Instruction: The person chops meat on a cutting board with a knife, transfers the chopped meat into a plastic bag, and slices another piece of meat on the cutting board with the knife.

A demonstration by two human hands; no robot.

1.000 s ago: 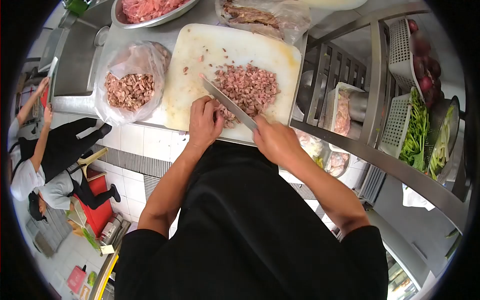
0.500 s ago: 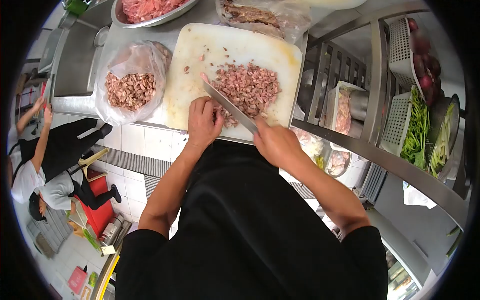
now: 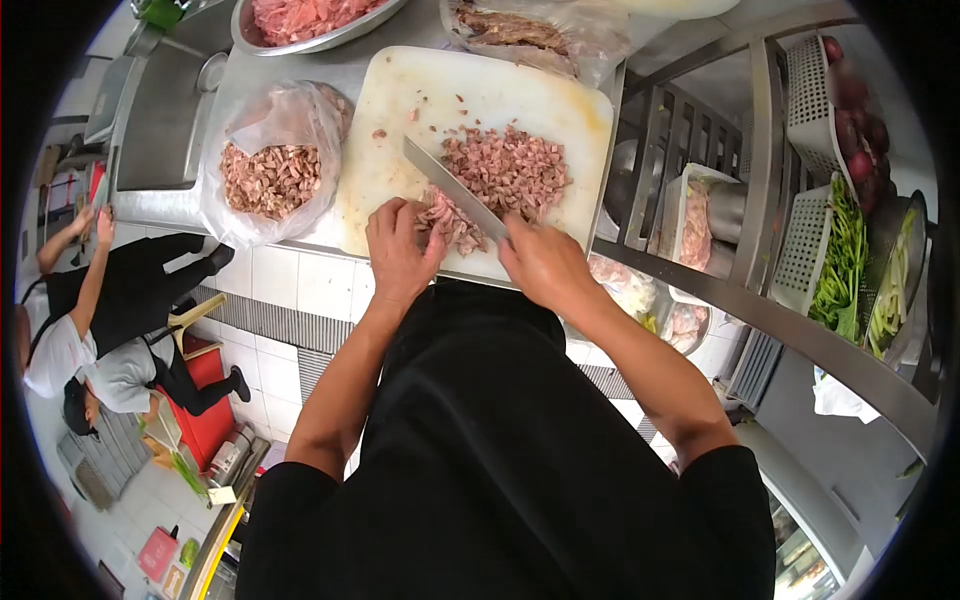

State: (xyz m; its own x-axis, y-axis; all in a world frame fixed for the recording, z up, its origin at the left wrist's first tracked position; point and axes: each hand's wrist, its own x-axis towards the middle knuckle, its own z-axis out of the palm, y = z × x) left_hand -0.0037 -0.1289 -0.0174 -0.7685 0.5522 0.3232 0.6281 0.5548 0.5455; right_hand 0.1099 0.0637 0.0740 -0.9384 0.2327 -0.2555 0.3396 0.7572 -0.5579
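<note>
My right hand (image 3: 545, 262) is wrapped round the handle of a broad kitchen knife (image 3: 452, 187), whose blade slants up and left over a white cutting board (image 3: 375, 150). Curled fingers of my left hand (image 3: 402, 252) press against a small bunch of sliced meat (image 3: 437, 212) at the board's near edge, just left of the blade. On the blade's other side lies a pile of diced meat (image 3: 520, 172). A few loose bits are scattered toward the far left of the board. Whether the blade's lower edge touches the board is hidden.
Left of the board stands an open plastic bag of chopped meat (image 3: 268, 180). Behind are a metal bowl of pink meat (image 3: 330, 38) and bagged dark meat (image 3: 515, 38). A metal rack (image 3: 760, 270) with vegetable baskets stands right. Two people work at far left.
My left hand has shifted slightly left, away from the blade. More of the sliced meat now shows between it and the knife. The view has moved a little.
</note>
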